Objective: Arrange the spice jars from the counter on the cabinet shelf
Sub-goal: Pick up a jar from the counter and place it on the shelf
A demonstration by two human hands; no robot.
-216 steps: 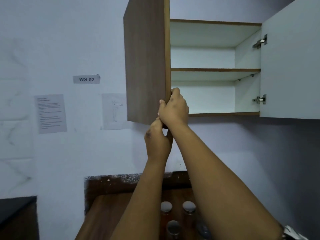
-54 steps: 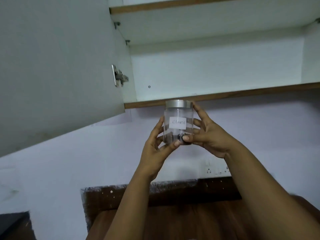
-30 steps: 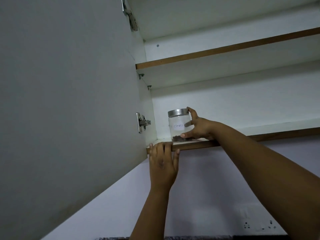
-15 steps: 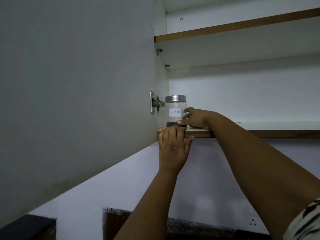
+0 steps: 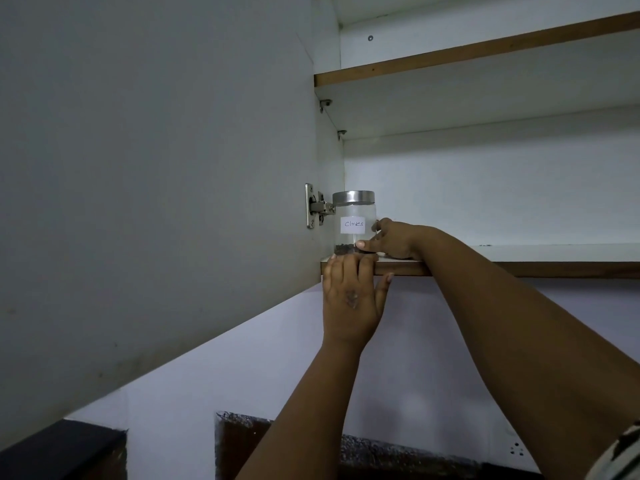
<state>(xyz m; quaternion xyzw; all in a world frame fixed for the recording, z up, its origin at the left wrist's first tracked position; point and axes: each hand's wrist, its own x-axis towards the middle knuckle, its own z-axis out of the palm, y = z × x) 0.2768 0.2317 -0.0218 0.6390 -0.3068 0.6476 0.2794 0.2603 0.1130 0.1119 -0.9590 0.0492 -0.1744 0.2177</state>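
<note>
A clear glass jar [image 5: 354,221] with a steel lid and a white label reading "Cloves" stands upright on the lower cabinet shelf [image 5: 540,258], tight in the left corner by the hinge. My right hand [image 5: 389,239] holds the jar's lower right side, thumb across the front near its base and fingers behind. Just below the jar, my left hand [image 5: 351,296] rests with straight fingers against the shelf's wooden front edge. The other spice jars are out of view.
The open cabinet door [image 5: 156,185] fills the left side, its metal hinge [image 5: 315,206] right beside the jar. An upper shelf [image 5: 485,53] runs above. The counter's speckled back edge [image 5: 398,452] and a wall socket [image 5: 516,448] show at the bottom.
The jar went from in front of me up onto the lower shelf, then slid left into the corner by the hinge. My left hand let go and moved to the shelf edge.
</note>
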